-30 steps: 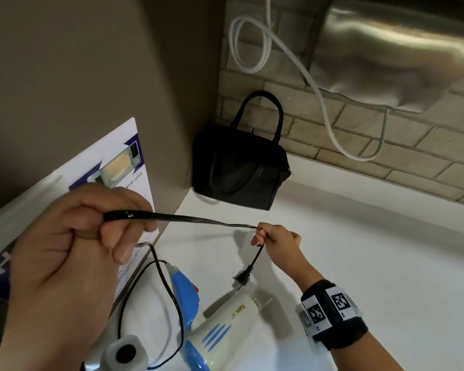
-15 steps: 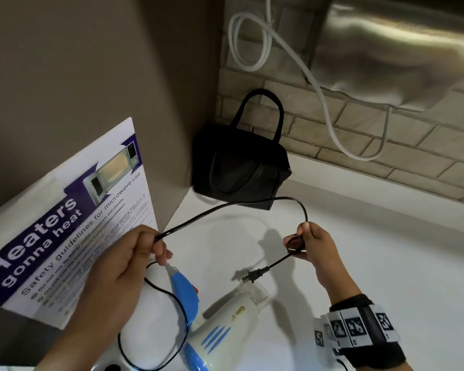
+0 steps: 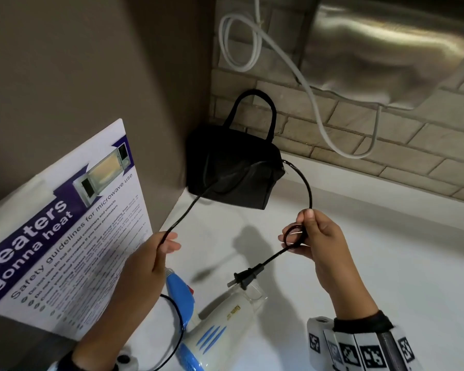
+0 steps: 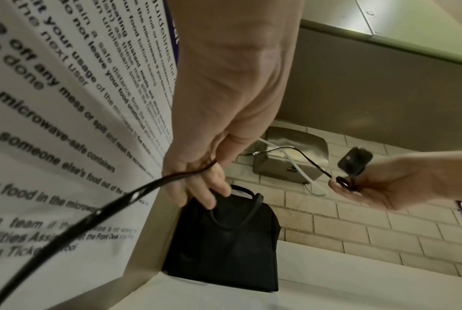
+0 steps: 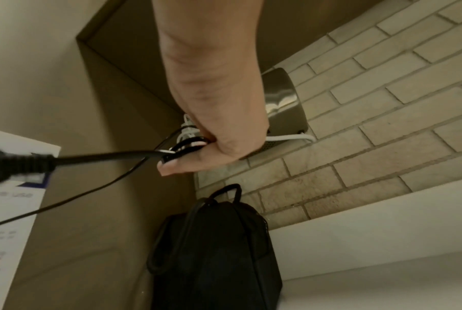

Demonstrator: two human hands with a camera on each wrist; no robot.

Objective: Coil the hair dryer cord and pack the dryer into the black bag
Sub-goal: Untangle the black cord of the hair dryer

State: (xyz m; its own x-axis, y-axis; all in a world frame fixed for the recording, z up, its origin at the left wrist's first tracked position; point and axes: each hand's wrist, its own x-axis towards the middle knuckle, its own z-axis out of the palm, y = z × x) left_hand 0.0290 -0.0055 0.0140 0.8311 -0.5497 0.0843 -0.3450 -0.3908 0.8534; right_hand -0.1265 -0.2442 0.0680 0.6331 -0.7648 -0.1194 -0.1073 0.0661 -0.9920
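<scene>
A white and blue hair dryer (image 3: 220,324) lies on the white counter (image 3: 359,250) near the front. Its black cord (image 3: 307,183) arches up between my hands. My left hand (image 3: 156,253) pinches the cord (image 4: 145,188) at mid-length. My right hand (image 3: 310,236) pinches a small tight loop of cord (image 3: 292,235) near the plug (image 3: 245,275), which hangs free below it. In the right wrist view the fingers (image 5: 187,155) are curled round the small coil (image 5: 187,143). The black bag (image 3: 233,170) with its handles up stands in the back corner, behind both hands.
A microwave safety poster (image 3: 65,231) leans against the brown wall at left. A steel wall unit (image 3: 381,49) with a white cable (image 3: 300,76) hangs over the brick wall at the back. A sink edge shows at far right.
The cord, taut between my hands a second ago, now arches loosely. My left hand has dropped lower and away from the camera. My right hand has turned and formed a small loop near the plug.
</scene>
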